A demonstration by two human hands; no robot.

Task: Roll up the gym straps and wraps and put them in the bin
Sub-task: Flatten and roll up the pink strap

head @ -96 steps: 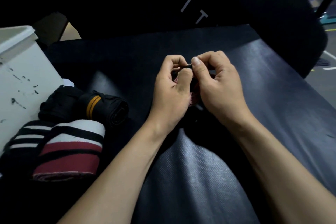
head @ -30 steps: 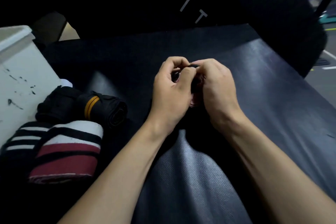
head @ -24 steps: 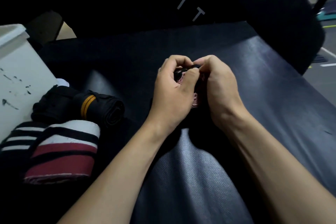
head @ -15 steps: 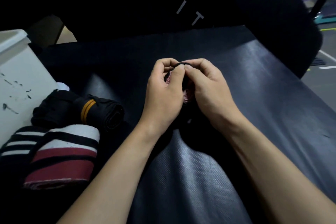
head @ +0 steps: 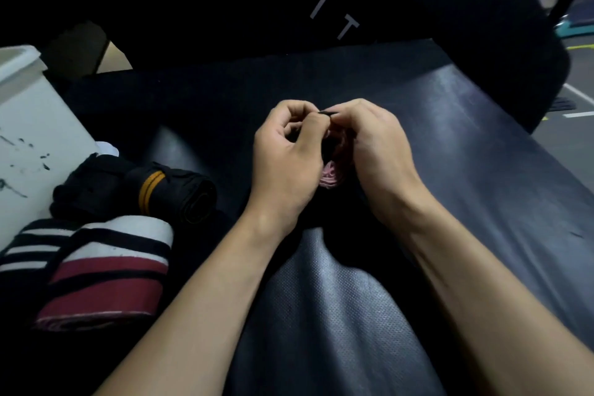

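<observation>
dark padded bench (head: 482, 170) underneath, left hand (head: 286, 157) and right hand (head: 376, 148) both pinch a half-rolled pink wrap (head: 331, 177) mid-bench, seemingly securing its end before the white bin (head: 35, 125).

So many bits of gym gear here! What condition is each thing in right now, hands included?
Pink-edged dark wrap: partly rolled, held between both hands.
Left hand: fingers curled, pinching the wrap.
Right hand: fingers curled, pinching the wrap's thin dark end.
Black roll with orange stripes: rolled, lying on the bench.
Red, white and black striped wrap: rolled, lying beside it.
White plastic bin: upright, inside hidden.
</observation>
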